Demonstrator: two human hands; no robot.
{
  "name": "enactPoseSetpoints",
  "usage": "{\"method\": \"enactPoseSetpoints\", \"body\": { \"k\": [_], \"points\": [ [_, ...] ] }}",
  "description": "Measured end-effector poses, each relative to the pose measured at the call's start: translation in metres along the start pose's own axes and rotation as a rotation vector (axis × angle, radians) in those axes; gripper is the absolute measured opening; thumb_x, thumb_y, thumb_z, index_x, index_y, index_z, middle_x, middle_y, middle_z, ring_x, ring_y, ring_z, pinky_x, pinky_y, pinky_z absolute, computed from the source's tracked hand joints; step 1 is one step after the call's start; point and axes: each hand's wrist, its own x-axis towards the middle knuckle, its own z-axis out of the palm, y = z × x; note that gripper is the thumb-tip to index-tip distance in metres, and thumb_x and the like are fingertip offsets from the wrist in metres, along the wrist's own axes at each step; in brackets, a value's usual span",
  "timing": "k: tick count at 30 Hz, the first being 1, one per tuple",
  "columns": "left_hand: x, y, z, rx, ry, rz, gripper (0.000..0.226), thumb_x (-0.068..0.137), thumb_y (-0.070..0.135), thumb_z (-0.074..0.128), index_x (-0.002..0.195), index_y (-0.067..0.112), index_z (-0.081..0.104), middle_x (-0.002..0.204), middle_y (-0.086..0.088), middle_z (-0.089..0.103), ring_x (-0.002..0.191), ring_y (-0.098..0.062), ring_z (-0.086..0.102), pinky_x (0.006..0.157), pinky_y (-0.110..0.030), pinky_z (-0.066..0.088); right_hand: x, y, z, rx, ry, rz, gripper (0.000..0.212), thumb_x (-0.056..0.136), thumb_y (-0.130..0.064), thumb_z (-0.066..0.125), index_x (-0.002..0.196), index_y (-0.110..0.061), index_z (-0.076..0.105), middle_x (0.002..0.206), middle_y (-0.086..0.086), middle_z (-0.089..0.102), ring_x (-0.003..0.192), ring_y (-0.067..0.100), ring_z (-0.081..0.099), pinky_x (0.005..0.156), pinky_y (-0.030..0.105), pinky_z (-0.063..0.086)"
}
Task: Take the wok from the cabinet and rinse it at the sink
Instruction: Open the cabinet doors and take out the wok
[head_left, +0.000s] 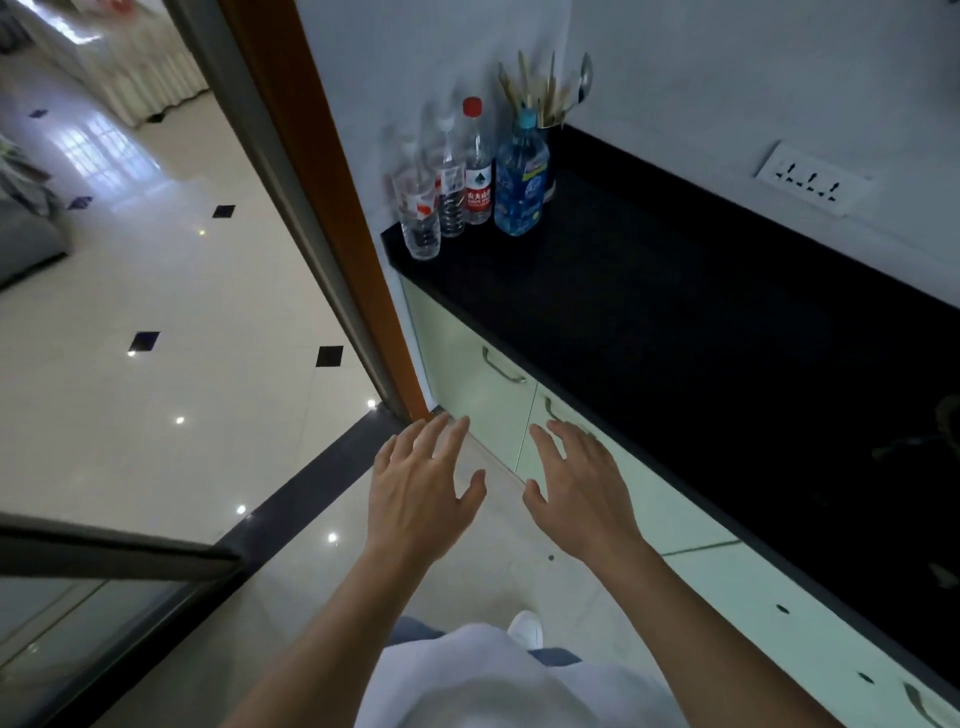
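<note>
Reaching both empty, spread hands, left hand (423, 493) and right hand (579, 491), toward pale green cabinet doors (483, 384); next, grasping a curved metal handle (503, 366).

We see bottles (467, 187) in the far left corner of the countertop (675, 322), spoon cup (551, 132) behind them, cabinet doors (483, 400) under the front edge.

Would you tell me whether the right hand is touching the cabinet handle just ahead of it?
Cannot tell. In the head view the right hand covers the lower end of the cabinet handle, so no contact or gap shows.
</note>
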Motion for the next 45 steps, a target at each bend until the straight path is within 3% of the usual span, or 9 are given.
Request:
{"method": "enactPoseSetpoints", "body": {
  "k": [7,13,16,22,25,28,32,39,45],
  "points": [
    [0.082,-0.016,0.011,-0.026,-0.057,0.115,0.066,0.087,0.065,0.042,0.145,0.034,0.036,0.154,0.006,0.040,0.142,-0.024,0.037,0.116,-0.047,0.029,0.054,0.003,0.015,-0.025,-0.045,0.101,0.064,0.085,-0.031,0.066,0.144,-0.012,0.050,0.145,0.015,0.054,0.132,0.033,0.053,0.108,0.046,0.045],
    [0.148,-0.045,0.020,-0.023,-0.201,0.322,0.066,0.089,0.063,0.044,0.147,0.034,0.033,0.158,0.005,0.034,0.145,-0.023,0.032,0.119,-0.045,0.020,0.078,-0.015,0.033,-0.031,-0.049,0.328,0.064,0.077,-0.030,0.075,0.136,-0.011,0.058,0.135,0.014,0.062,0.123,0.032,0.061,0.104,0.047,0.049],
    [0.178,-0.062,0.029,0.010,-0.247,0.431,0.064,0.088,0.062,0.045,0.145,0.031,0.038,0.155,0.003,0.039,0.143,-0.023,0.036,0.117,-0.046,0.024,0.086,-0.031,0.047,0.001,-0.038,0.460,0.065,0.069,-0.029,0.083,0.128,-0.009,0.065,0.127,0.015,0.067,0.114,0.033,0.066,0.097,0.046,0.053],
    [0.224,-0.076,0.069,0.043,-0.346,0.605,0.064,0.088,0.059,0.043,0.143,0.026,0.043,0.152,0.000,0.044,0.140,-0.024,0.040,0.113,-0.047,0.038,0.100,-0.048,0.092,0.036,-0.060,0.590,0.065,0.066,-0.028,0.082,0.127,-0.010,0.066,0.127,0.015,0.067,0.115,0.032,0.066,0.099,0.047,0.051],
    [0.240,-0.073,0.095,0.048,-0.363,0.667,0.064,0.089,0.056,0.048,0.145,0.025,0.040,0.154,0.000,0.041,0.142,-0.022,0.037,0.116,-0.043,0.033,0.109,-0.035,0.113,0.055,-0.037,0.691,0.067,0.067,-0.029,0.085,0.128,-0.009,0.065,0.128,0.014,0.067,0.118,0.032,0.065,0.099,0.047,0.051],
    [0.251,-0.070,0.121,0.061,-0.389,0.740,0.065,0.092,0.054,0.045,0.149,0.026,0.032,0.158,0.001,0.032,0.146,-0.020,0.028,0.121,-0.039,0.019,0.117,-0.015,0.133,0.074,0.016,0.750,0.068,0.071,-0.028,0.084,0.132,-0.009,0.059,0.134,0.015,0.062,0.121,0.034,0.062,0.100,0.048,0.050],
    [0.265,-0.065,0.157,0.074,-0.392,0.777,0.070,0.092,0.053,0.046,0.151,0.024,0.025,0.161,0.000,0.026,0.149,-0.020,0.022,0.122,-0.041,0.021,0.132,0.007,0.158,0.097,0.071,0.828,0.070,0.082,-0.029,0.074,0.144,-0.011,0.047,0.149,0.015,0.049,0.137,0.035,0.048,0.110,0.048,0.040],
    [0.273,-0.062,0.193,0.073,-0.305,0.804,0.072,0.086,0.052,0.057,0.147,0.019,0.035,0.150,-0.003,0.045,0.141,-0.024,0.039,0.116,-0.043,0.033,0.144,0.018,0.189,0.107,0.079,0.893,0.067,0.087,-0.026,0.068,0.147,-0.009,0.043,0.150,0.015,0.048,0.141,0.035,0.041,0.115,0.048,0.033],
    [0.258,-0.070,0.203,0.021,-0.330,0.746,0.072,0.089,0.042,0.055,0.150,0.022,0.022,0.157,-0.002,0.029,0.149,-0.023,0.019,0.120,-0.044,0.021,0.143,0.001,0.205,0.163,0.108,0.963,0.067,0.084,-0.012,0.066,0.145,-0.008,0.041,0.152,0.013,0.043,0.149,0.033,0.027,0.110,0.047,0.039]
  ]
}}
